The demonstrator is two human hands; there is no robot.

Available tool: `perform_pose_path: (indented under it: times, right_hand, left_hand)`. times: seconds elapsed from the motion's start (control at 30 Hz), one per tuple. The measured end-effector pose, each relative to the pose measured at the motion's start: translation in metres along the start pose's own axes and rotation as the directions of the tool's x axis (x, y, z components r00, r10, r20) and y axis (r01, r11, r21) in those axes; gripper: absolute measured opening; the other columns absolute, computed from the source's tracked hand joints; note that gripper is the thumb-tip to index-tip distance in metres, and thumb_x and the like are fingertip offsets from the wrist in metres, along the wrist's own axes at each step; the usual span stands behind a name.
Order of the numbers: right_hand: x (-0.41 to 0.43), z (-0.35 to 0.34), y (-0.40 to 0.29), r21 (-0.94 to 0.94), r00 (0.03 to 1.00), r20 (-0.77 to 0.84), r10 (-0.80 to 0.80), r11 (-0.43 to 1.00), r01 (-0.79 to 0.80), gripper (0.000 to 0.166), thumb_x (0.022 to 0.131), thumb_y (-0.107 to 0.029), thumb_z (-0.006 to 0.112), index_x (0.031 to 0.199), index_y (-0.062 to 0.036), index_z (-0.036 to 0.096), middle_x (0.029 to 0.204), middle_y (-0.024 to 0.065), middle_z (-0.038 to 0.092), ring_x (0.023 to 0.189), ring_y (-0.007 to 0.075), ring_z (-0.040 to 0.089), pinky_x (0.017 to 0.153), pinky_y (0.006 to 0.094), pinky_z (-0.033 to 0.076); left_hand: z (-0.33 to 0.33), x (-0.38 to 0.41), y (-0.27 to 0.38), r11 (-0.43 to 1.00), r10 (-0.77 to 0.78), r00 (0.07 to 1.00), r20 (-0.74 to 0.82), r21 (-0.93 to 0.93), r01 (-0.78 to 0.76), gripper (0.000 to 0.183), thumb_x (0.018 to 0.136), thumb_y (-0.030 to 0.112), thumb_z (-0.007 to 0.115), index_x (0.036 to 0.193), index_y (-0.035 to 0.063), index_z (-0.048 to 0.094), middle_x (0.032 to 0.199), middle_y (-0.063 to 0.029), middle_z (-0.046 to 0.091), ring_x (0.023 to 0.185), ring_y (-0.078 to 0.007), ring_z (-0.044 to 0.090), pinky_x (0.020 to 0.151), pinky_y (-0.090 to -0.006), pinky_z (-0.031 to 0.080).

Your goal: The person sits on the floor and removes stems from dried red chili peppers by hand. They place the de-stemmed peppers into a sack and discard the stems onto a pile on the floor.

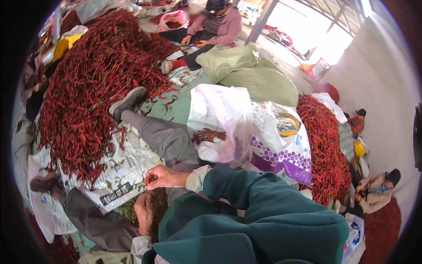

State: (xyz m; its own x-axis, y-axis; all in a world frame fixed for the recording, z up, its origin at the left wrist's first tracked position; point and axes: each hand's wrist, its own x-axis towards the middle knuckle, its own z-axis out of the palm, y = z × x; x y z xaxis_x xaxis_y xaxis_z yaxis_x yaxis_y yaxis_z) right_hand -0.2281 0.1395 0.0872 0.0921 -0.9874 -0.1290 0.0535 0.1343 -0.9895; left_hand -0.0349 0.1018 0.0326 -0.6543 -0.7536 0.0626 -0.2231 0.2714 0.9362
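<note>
My right hand (165, 177) reaches in from the right, in a green sleeve with a pale cuff, its thumb and fingers pinched on a small piece of red chili pepper (151, 179). Just below it is my left hand (144, 211), seen from its back; its fingertips and anything in them are hidden. Green stems and leaf bits (130, 211) lie beside and under the hands, between my outstretched legs. Beyond the hands, a large heap of red chili peppers (95, 85) spreads over white woven sacks (115, 165). An open white plastic bag (219, 115) holding some red peppers stands against my right leg.
A person (224, 24) sits by the far side of the heap. Full pale-green sacks (260, 79) lie behind the white bag. Another pepper heap (323, 148) stands at right, and a seated person (377, 191) is farther off. A grey post (262, 21) rises near the back.
</note>
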Motion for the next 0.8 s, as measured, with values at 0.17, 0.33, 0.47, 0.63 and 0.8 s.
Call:
perform_pose_path:
  times: [0.17, 0.33, 0.47, 0.63, 0.8]
  right_hand:
    - [-0.031, -0.078, -0.076, -0.914, 0.847, -0.088, -0.524, 0.380, 0.140, 0.019, 0.073, -0.015, 0.067, 0.087, -0.0034, 0.063, 0.082, 0.0124, 0.066, 0.071, 0.0236, 0.063, 0.062, 0.0333, 0.048]
    - [-0.080, -0.140, -0.111, -0.894, 0.956, -0.288, 0.059, -0.375, -0.246, 0.020, 0.070, -0.011, 0.059, 0.090, -0.0101, 0.063, 0.083, 0.0058, 0.062, 0.085, 0.0263, 0.061, 0.066, 0.0353, 0.050]
    - [-0.110, -0.122, -0.085, -0.996, 0.819, 0.013, -0.574, 0.065, 0.061, 0.022, 0.073, -0.011, 0.058, 0.095, -0.0080, 0.061, 0.095, 0.0097, 0.059, 0.084, 0.0283, 0.059, 0.070, 0.0353, 0.050]
    - [-0.158, -0.039, -0.012, -0.909, 0.833, -0.020, -0.552, 0.357, 0.214, 0.018, 0.076, -0.009, 0.058, 0.094, -0.0075, 0.055, 0.090, 0.0090, 0.052, 0.079, 0.0252, 0.056, 0.062, 0.0351, 0.048]
    - [-0.249, -0.048, 0.080, -0.840, 0.911, -0.338, -0.235, 0.511, -0.180, 0.021, 0.075, -0.009, 0.058, 0.096, -0.0096, 0.058, 0.096, 0.0066, 0.055, 0.092, 0.0264, 0.053, 0.076, 0.0372, 0.046]
  left_hand:
    - [-0.011, -0.009, -0.022, 1.000, -0.004, 0.999, -0.045, 0.022, 0.005, 0.031, 0.094, 0.020, 0.042, 0.091, -0.0055, 0.060, 0.070, -0.0111, 0.057, 0.063, -0.0160, 0.048, 0.060, -0.0315, 0.040]
    - [-0.025, -0.010, -0.011, 0.992, -0.030, 0.991, -0.131, -0.122, 0.014, 0.032, 0.094, 0.020, 0.043, 0.105, -0.0065, 0.057, 0.091, -0.0102, 0.061, 0.082, -0.0170, 0.054, 0.073, -0.0298, 0.042]
    - [-0.046, -0.030, 0.017, 0.998, -0.069, 0.914, -0.400, -0.040, 0.057, 0.031, 0.095, 0.018, 0.042, 0.117, -0.0016, 0.053, 0.109, -0.0110, 0.058, 0.097, -0.0178, 0.053, 0.085, -0.0299, 0.041]
    - [-0.088, -0.066, 0.005, 0.944, 0.068, 0.753, -0.655, 0.286, 0.164, 0.031, 0.095, 0.019, 0.043, 0.118, 0.0001, 0.052, 0.110, -0.0109, 0.057, 0.100, -0.0187, 0.051, 0.088, -0.0316, 0.040]
    - [-0.071, -0.063, -0.023, 0.902, -0.002, 0.830, -0.558, 0.358, 0.243, 0.031, 0.095, 0.019, 0.043, 0.119, 0.0005, 0.051, 0.111, -0.0115, 0.055, 0.101, -0.0199, 0.050, 0.089, -0.0326, 0.039]
